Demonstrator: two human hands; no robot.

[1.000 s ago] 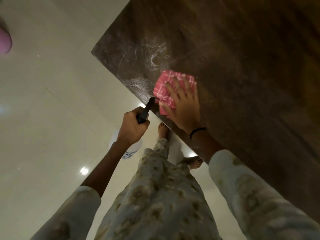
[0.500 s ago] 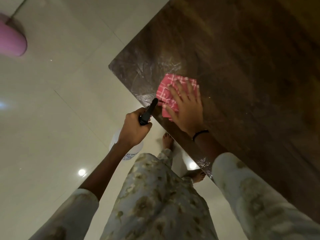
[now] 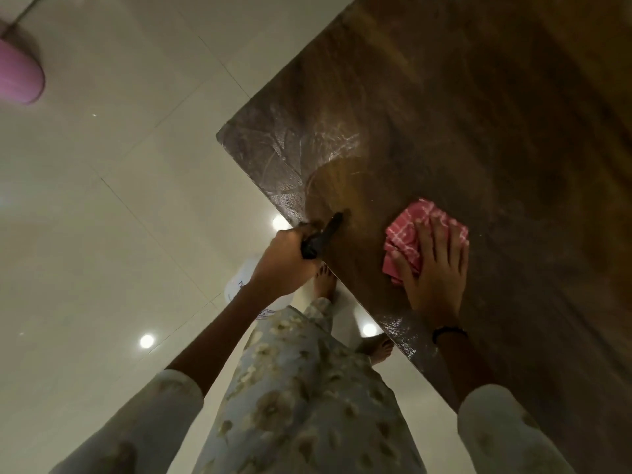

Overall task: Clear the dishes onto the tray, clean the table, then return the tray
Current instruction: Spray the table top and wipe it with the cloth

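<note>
A folded red checked cloth point(image 3: 407, 237) lies on the dark wooden table point(image 3: 478, 114) near its front edge. My right hand point(image 3: 432, 271) presses flat on the cloth with its fingers spread. Wet streaks point(image 3: 301, 155) shine on the table's near corner, left of the cloth. My left hand point(image 3: 280, 265) grips the black head of a spray bottle point(image 3: 321, 239) just off the table edge. The bottle's white body point(image 3: 244, 285) hangs below my hand, mostly hidden by it. No dishes or tray are in view.
Glossy pale floor tiles point(image 3: 102, 217) spread to the left of the table. A pink rounded object point(image 3: 18, 73) sits at the far left edge. My bare feet point(image 3: 325, 282) stand close to the table's front edge.
My right hand has slid the cloth to the right, away from the table corner, leaving wet streaks there. My left hand still holds the spray bottle beside the edge.
</note>
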